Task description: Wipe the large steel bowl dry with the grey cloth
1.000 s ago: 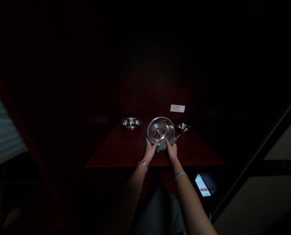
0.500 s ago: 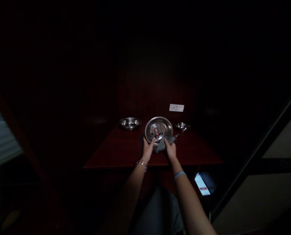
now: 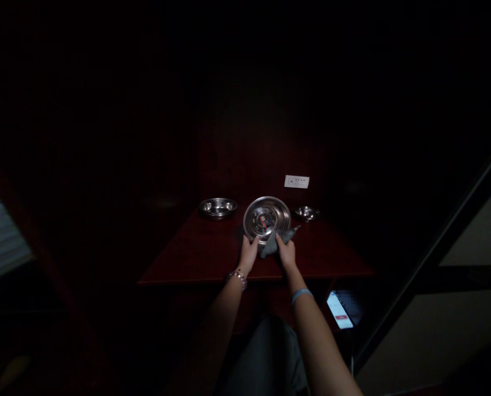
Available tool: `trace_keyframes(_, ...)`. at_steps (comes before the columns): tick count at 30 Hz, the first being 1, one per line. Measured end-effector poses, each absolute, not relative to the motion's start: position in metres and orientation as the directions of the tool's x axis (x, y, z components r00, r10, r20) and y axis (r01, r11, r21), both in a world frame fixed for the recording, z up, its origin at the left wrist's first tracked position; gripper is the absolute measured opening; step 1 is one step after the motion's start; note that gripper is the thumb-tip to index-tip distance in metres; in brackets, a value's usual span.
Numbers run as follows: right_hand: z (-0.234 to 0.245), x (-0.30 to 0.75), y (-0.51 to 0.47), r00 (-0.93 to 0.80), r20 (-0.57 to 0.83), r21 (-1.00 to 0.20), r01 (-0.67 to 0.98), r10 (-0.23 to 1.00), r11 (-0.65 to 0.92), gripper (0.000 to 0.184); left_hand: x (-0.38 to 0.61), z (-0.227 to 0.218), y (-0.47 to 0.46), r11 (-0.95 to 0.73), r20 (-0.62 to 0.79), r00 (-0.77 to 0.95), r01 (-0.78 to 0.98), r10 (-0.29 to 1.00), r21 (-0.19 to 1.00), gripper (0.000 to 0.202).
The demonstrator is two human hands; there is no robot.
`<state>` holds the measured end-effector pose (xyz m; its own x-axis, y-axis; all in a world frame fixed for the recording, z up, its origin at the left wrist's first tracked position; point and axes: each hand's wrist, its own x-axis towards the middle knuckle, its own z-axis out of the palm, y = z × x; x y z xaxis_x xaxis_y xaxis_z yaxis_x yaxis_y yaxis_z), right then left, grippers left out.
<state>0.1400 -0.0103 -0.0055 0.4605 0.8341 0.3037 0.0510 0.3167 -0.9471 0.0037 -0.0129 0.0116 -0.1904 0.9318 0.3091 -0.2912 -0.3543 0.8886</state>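
A shiny steel bowl [image 3: 279, 213] is held up above the dark red table [image 3: 212, 258], tilted so its inside faces me. On its base inside is a label [image 3: 264, 221] with orange and dark patches. My left hand [image 3: 248, 254] grips the lower left rim, thumb on the inner side. My right hand [image 3: 286, 253] is closed on a grey cloth [image 3: 270, 246], which lies against the bowl's lower right rim. The fingers behind the bowl and cloth are hidden.
Farther back on the table stand a wide steel bowl [image 3: 218, 209] at left and a smaller steel bowl [image 3: 307, 213] at right. A white socket panel [image 3: 297, 181] is on the back wall. Below the table's right front, a phone [image 3: 339, 311] has its screen lit.
Both hands keep their hold on the bowl and cloth, with hardly any movement. The whole view has shifted slightly.
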Motion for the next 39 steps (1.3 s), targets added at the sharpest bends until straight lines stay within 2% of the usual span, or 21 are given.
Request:
trace_keyframes(10,-0.004,0.139,-0.012,0.465,0.296,-0.953,0.084,0.834,0.291,0.043,0.005,0.013,-0.014,-0.336,0.283,-0.204,-0.314,0.937,0.888,0.039)
trace_keyframes(17,-0.006,0.14,-0.01,0.455,0.299,-0.953,0.088,0.839,0.291,0.044,0.002,0.019,-0.016,-0.306,0.215,-0.254,-0.404,0.943,0.862,0.046)
trace_keyframes(21,-0.008,0.141,-0.008,0.477,0.304,-0.951,0.096,0.825,0.295,0.043,0.003,0.023,-0.02,-0.34,0.256,-0.246,-0.407,0.935,0.848,0.049)
trace_keyframes(27,-0.008,0.144,-0.007,0.49,0.302,-0.948,0.066,0.818,0.31,0.045,0.005,0.024,-0.027,-0.333,0.287,-0.176,-0.36,0.942,0.872,0.065)
trace_keyframes(35,-0.008,0.144,-0.008,0.501,0.284,-0.953,0.051,0.818,0.299,0.046,0.007,0.014,-0.019,-0.344,0.322,-0.121,-0.307,0.939,0.888,0.068)
trace_keyframes(39,-0.007,0.143,-0.009,0.482,0.292,-0.952,0.064,0.826,0.299,0.045,0.007,0.01,-0.014,-0.353,0.33,-0.127,-0.282,0.935,0.892,0.062)
